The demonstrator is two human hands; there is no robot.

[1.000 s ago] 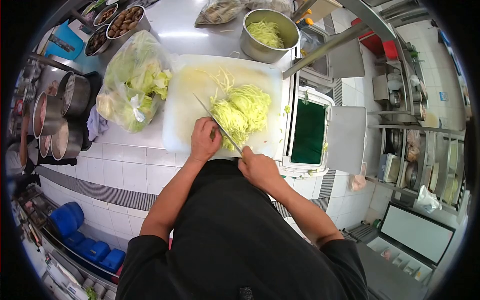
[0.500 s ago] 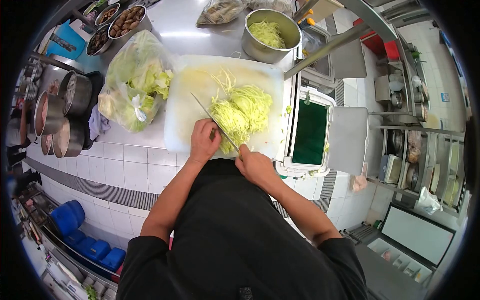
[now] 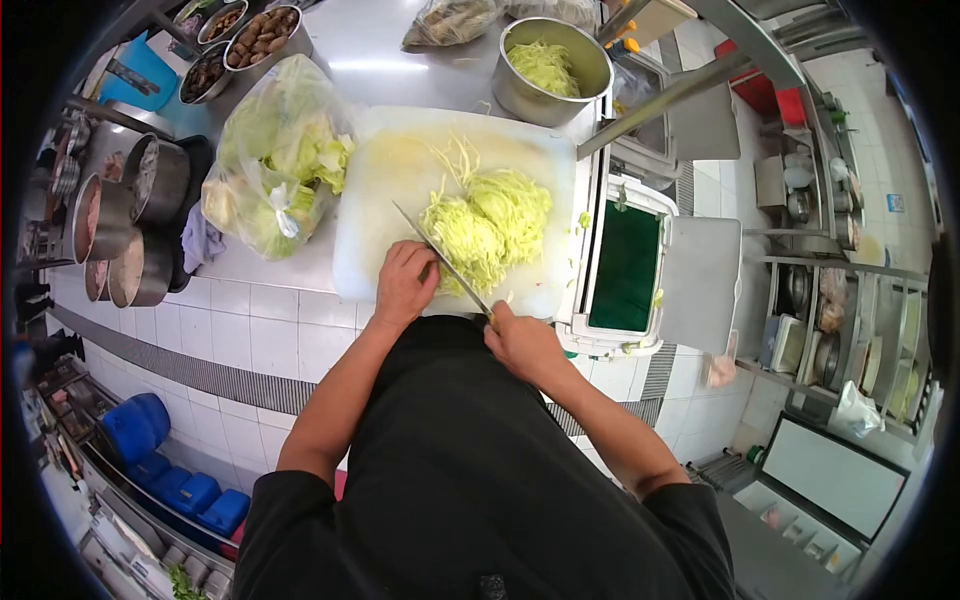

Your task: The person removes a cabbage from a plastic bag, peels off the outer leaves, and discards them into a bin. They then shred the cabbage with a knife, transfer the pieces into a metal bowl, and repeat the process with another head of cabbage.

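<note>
My right hand (image 3: 523, 342) is closed round the handle of a long knife (image 3: 440, 252), whose blade points up and to the left across the white cutting board (image 3: 372, 200). Beside the blade, my left hand (image 3: 407, 284) rests on the board with bent fingers pressed together; whatever lies under them is hidden. Pale green shreds of vegetable (image 3: 492, 225) are heaped just right of the blade, with a few loose strands above the heap.
Left of the board stands a tied clear bag (image 3: 285, 150) of leafy greens. A metal pot (image 3: 553, 75) of shreds is at the back right, near a slanting metal post (image 3: 660, 103). An open bin (image 3: 625, 265) adjoins the board's right side. Metal pots (image 3: 140, 268) stand far left.
The knife handle and my right hand have shifted slightly right and down. The whole view has drifted a little, with the board and pot now slightly farther right.
</note>
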